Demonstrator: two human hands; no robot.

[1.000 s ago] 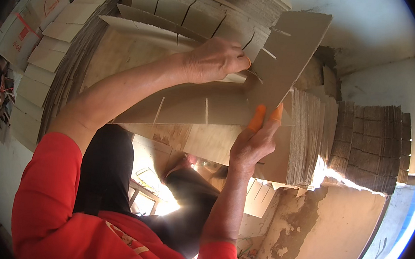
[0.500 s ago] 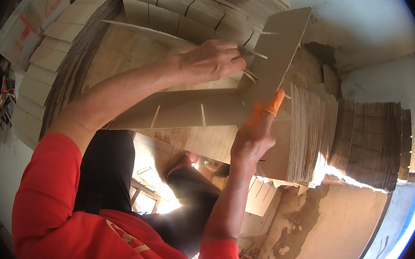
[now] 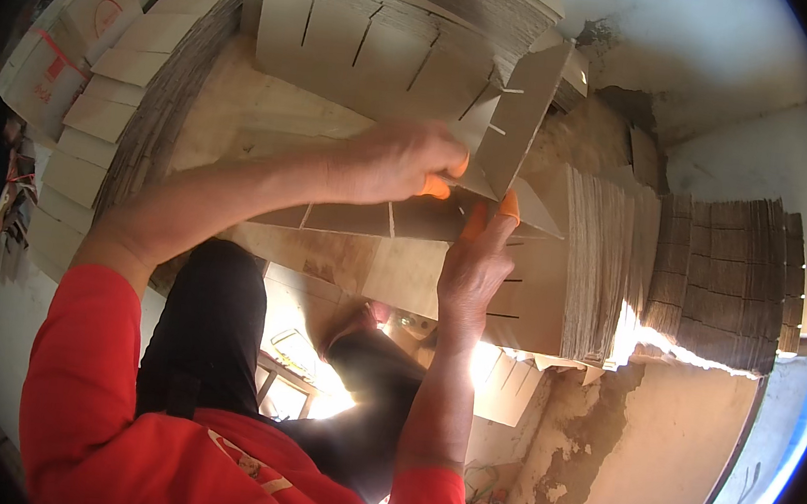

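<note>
Your left hand sits left of the upright slotted card, your right hand below it. A flat slotted strip lies between them. Stacked cardboard stands to your right, another stack to your left.
</note>
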